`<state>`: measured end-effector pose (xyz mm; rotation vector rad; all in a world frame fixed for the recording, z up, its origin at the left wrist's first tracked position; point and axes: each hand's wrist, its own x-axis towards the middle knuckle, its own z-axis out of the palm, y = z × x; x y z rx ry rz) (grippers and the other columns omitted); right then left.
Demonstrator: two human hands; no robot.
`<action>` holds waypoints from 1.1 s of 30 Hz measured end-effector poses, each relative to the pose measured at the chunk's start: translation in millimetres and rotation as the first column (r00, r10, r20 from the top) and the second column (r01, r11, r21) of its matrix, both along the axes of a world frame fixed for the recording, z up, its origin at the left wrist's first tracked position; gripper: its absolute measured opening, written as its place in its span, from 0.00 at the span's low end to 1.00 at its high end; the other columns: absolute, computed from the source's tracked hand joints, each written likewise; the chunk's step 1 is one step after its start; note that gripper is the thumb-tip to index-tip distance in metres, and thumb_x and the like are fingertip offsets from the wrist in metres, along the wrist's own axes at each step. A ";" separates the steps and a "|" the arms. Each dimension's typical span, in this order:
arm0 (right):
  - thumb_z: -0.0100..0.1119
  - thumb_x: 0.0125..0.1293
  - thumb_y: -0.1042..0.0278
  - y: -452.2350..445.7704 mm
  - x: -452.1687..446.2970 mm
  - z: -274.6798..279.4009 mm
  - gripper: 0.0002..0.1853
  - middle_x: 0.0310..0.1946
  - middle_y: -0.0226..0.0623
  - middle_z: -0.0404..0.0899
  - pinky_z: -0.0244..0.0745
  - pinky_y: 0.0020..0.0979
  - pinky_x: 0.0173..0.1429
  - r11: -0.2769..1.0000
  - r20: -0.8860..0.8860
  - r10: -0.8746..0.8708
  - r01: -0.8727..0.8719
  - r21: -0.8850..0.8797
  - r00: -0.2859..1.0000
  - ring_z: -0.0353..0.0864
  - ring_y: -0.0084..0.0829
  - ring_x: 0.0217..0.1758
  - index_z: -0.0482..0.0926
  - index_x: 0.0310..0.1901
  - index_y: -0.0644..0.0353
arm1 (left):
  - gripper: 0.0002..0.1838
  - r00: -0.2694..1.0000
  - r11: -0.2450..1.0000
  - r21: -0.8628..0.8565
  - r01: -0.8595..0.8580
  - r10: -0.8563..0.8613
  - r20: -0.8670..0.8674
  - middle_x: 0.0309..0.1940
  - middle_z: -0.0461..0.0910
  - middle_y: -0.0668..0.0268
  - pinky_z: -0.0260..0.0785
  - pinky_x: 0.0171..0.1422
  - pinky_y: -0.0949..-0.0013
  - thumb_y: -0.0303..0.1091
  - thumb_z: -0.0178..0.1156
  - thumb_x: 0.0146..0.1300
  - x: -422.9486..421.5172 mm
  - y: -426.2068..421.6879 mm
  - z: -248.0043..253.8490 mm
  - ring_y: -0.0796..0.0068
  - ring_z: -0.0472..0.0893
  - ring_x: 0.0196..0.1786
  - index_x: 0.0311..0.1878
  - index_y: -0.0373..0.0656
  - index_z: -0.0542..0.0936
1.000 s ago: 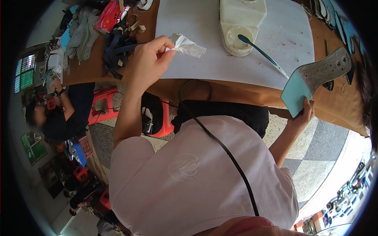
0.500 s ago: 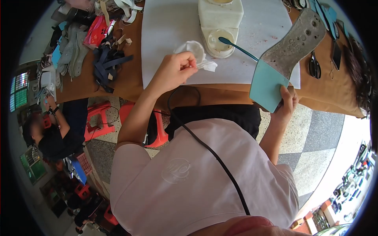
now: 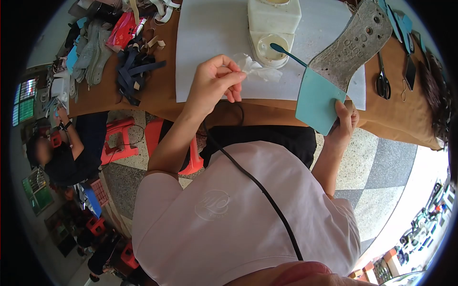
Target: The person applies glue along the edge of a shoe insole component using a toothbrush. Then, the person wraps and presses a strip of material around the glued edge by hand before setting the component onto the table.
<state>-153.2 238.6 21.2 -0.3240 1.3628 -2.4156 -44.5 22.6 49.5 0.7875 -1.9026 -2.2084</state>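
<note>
In the head view my left hand (image 3: 217, 83) is closed in a pinch, thumb against forefinger, on a crumpled white tissue (image 3: 262, 72) that trails to the right above the table sheet. My right hand (image 3: 346, 118) grips the lower edge of a flat teal panel (image 3: 318, 100), thumb on top and fingers underneath. A grey, sole-shaped piece (image 3: 352, 46) with several holes extends from the panel's upper end. Behind the tissue stands a whitish plastic container (image 3: 274, 19) with a round cup. A thin dark teal stick (image 3: 288, 52) slants from this cup to the panel's corner; its lower end is hidden.
A white sheet (image 3: 205, 28) covers part of the brown table (image 3: 95, 97). Dark straps (image 3: 136, 71) and grey pieces (image 3: 98, 52) lie to the left, scissors (image 3: 382, 83) to the right. A black cable (image 3: 257, 183) crosses my shirt. Another person (image 3: 67, 152) works at far left.
The tissue has gone from a rounded spread behind my left fingers to a bunched strip stretching right. My left hand has turned slightly. The panel has shifted a little left in the view.
</note>
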 end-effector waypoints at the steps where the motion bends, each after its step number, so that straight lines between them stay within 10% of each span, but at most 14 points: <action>1: 0.49 0.52 0.75 -0.5 -0.4 -2.3 0.13 0.12 0.22 0.59 0.42 0.16 0.15 1.000 -0.010 0.003 -0.003 -0.012 1.000 0.49 0.11 0.11 0.60 0.13 0.56 | 0.05 1.000 1.000 0.000 0.000 0.000 0.001 0.13 0.71 0.65 0.60 0.13 0.82 0.25 0.54 0.50 -0.5 2.6 -5.6 0.78 0.71 0.13 0.26 0.38 0.68; 8: 0.49 0.52 0.75 1.1 -1.4 -0.8 0.14 0.12 0.22 0.59 0.42 0.16 0.16 1.000 -0.021 -0.022 0.022 0.002 1.000 0.49 0.11 0.12 0.60 0.13 0.55 | 0.05 0.999 0.996 0.090 0.018 -0.021 0.034 0.13 0.71 0.64 0.61 0.14 0.81 0.26 0.54 0.50 -7.8 17.2 -8.8 0.78 0.71 0.13 0.26 0.38 0.67; 19: 0.50 0.53 0.74 -5.8 5.6 3.9 0.09 0.10 0.21 0.60 0.45 0.16 0.16 0.996 0.029 0.071 -0.073 0.059 0.997 0.52 0.11 0.12 0.67 0.17 0.59 | 0.06 0.892 0.901 -0.241 0.361 -0.258 0.371 0.09 0.69 0.67 0.57 0.12 0.79 0.28 0.51 0.54 -14.6 9.6 -32.5 0.82 0.68 0.10 0.28 0.34 0.71; 26: 0.50 0.54 0.71 -30.4 10.9 -5.1 0.09 0.11 0.21 0.61 0.47 0.16 0.17 0.950 0.077 0.284 -0.292 0.113 0.956 0.54 0.11 0.12 0.68 0.19 0.61 | 0.08 0.949 0.847 -0.448 0.287 -0.189 0.250 0.11 0.69 0.68 0.59 0.15 0.80 0.30 0.51 0.55 7.1 3.2 -13.1 0.84 0.66 0.10 0.32 0.34 0.72; 28: 0.50 0.55 0.70 -39.4 14.0 -4.7 0.09 0.11 0.21 0.61 0.46 0.16 0.17 0.938 0.071 0.329 -0.335 0.089 0.942 0.54 0.11 0.12 0.69 0.20 0.61 | 0.10 0.996 0.974 -0.213 0.078 -0.067 0.059 0.20 0.73 0.68 0.64 0.23 0.81 0.32 0.51 0.56 11.5 7.1 -1.9 0.85 0.71 0.20 0.35 0.35 0.72; 33: 0.51 0.56 0.69 -60.8 31.0 7.2 0.08 0.12 0.20 0.60 0.48 0.15 0.18 0.913 0.087 0.362 -0.372 0.169 0.928 0.54 0.10 0.15 0.71 0.23 0.63 | 0.14 0.981 0.970 0.170 0.172 -0.152 -0.121 0.35 0.72 0.68 0.64 0.44 0.77 0.31 0.53 0.55 17.6 22.8 7.5 0.81 0.71 0.40 0.42 0.34 0.69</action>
